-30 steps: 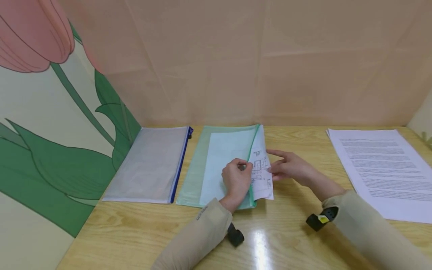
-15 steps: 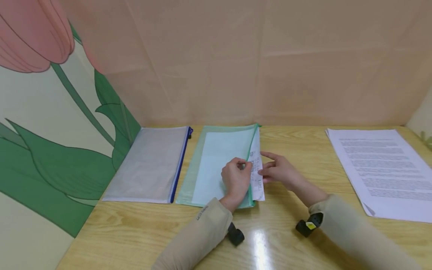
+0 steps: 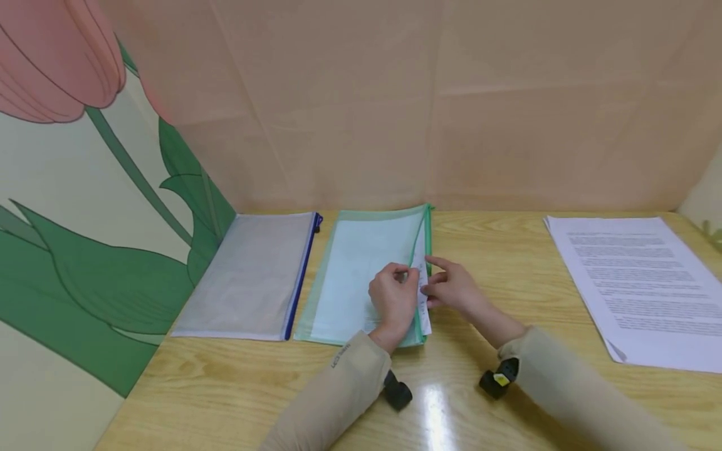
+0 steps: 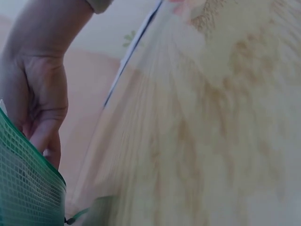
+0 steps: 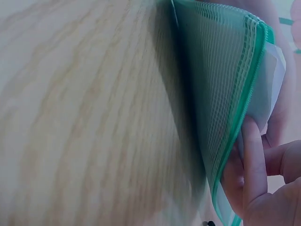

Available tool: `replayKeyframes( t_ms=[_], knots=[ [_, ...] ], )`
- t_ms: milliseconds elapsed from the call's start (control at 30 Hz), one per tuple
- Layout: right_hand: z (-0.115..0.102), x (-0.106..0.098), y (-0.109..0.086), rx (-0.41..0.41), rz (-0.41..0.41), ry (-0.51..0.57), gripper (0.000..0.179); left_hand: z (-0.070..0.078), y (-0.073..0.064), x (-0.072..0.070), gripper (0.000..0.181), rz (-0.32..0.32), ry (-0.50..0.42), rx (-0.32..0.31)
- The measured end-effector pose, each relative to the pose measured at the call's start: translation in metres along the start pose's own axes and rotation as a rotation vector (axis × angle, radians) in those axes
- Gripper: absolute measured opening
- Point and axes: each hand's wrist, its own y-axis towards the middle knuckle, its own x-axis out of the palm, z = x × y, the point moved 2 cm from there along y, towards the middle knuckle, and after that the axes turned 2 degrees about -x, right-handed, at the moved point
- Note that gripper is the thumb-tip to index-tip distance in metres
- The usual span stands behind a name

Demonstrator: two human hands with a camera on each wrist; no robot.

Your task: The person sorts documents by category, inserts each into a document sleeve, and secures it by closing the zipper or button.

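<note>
A green mesh zip pouch [image 3: 312,327] lies in the middle of the table, its zipper side open to the right. My left hand [image 3: 395,297] rests over it and pinches the upper zipper edge. White papers [image 3: 424,319] sit mostly inside, showing pale through the mesh, with a narrow printed strip in the opening. At that strip, the fingertips of my right hand [image 3: 455,287] press on the papers' right edge. In the right wrist view one straight finger touches the paper [image 5: 268,84] between the green zipper edges. The left wrist view shows the right hand [image 4: 44,94] behind the pouch edge.
A pale zip pouch with a blue zipper [image 3: 248,275] lies to the left. On the right is a stack of printed sheets [image 3: 648,282]. The wooden table [image 3: 225,388] meets a draped backdrop [image 3: 366,113] behind and a flower-patterned panel [image 3: 113,263] at left.
My right hand has moved left, and the papers have slid further into the green pouch. Less of the printed strip shows now. The left hand keeps its pinch in almost the same place.
</note>
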Motion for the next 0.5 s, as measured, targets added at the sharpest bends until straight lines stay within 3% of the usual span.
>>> replayKeyframes(
  t_ms=[500],
  knots=[
    [0.005, 0.013, 0.003, -0.011, 0.101, -0.016, 0.065, -0.002, 0.001, 0.005, 0.006, 0.045, -0.098, -0.021]
  ],
)
